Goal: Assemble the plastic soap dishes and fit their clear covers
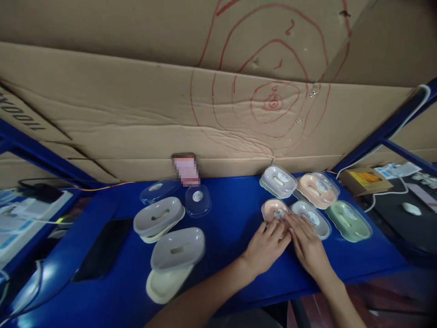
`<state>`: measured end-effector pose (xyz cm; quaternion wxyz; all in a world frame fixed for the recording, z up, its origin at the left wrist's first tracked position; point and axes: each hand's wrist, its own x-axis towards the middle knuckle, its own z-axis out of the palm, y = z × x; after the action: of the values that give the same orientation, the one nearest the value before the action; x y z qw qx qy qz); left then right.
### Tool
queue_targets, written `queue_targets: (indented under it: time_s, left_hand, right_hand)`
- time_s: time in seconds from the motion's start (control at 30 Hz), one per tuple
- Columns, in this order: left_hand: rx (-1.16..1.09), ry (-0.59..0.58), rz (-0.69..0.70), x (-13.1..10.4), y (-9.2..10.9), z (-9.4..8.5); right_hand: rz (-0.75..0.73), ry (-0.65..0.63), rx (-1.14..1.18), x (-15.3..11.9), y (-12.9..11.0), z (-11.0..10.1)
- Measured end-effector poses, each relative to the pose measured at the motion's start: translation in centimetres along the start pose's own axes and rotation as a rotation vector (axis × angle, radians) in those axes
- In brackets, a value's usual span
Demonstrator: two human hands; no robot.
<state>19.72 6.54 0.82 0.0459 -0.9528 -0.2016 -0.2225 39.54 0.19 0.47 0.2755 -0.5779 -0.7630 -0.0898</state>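
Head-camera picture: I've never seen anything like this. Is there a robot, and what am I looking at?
No robot here: a person works with two bare hands, filmed by a camera worn on the head, looking forward and down. On the blue table are what look like soap dishes. At left, two gray trays sit partly over cream bases, near clear lids; at right are lidded dishes in gray, peach and green. The left hand and right hand meet at a small peach dish; whether they grip it is hidden.

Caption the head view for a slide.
Left hand and right hand meet at a peach dish on a blue table, a red target behind.
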Motion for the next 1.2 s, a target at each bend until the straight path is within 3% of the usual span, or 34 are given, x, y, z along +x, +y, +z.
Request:
queue_targets:
  time_s: [0.1, 0.23, 0.33, 0.43, 0.5, 0.67, 0.8, 1.2]
  left_hand:
    - [-0.057, 0.013, -0.007, -0.2, -0.2, 0.1]
    - [-0.15, 0.033, -0.075, 0.0, -0.2, -0.1]
    - [-0.282, 0.038, -0.168, -0.7, -0.3, -1.6]
    - [-0.472, 0.016, -0.278, -3.1, -0.7, -3.6]
    - [-0.517, 0.01, -0.378, -5.3, -1.2, -4.8]
    - [-0.479, -0.051, -0.558, -9.5, -2.9, -5.9]
    - [-0.426, -0.091, -0.569, -10.5, -4.0, -5.2]
    - [-0.448, -0.008, -0.468, -9.8, -4.9, -3.9]
  right_hand:
    - [0.036, 0.004, 0.055, -0.7, -0.5, 0.8]
    - [0.082, -0.086, 0.104, -1.4, -1.1, 0.8]
    - [0.137, -0.103, 0.089, -1.6, -2.2, 1.1]
    - [0.175, -0.096, 0.097, -1.4, -3.4, 1.6]
    - [0.143, -0.113, 0.143, -0.9, -3.9, 1.8]
    - [-0.146, -0.352, 0.222, 1.2, -4.1, 1.1]
    - [-0.188, -0.38, 0.275, 2.1, -3.7, 0.8]
    - [-0.198, -0.262, 0.31, 0.8, -2.8, 2.4]
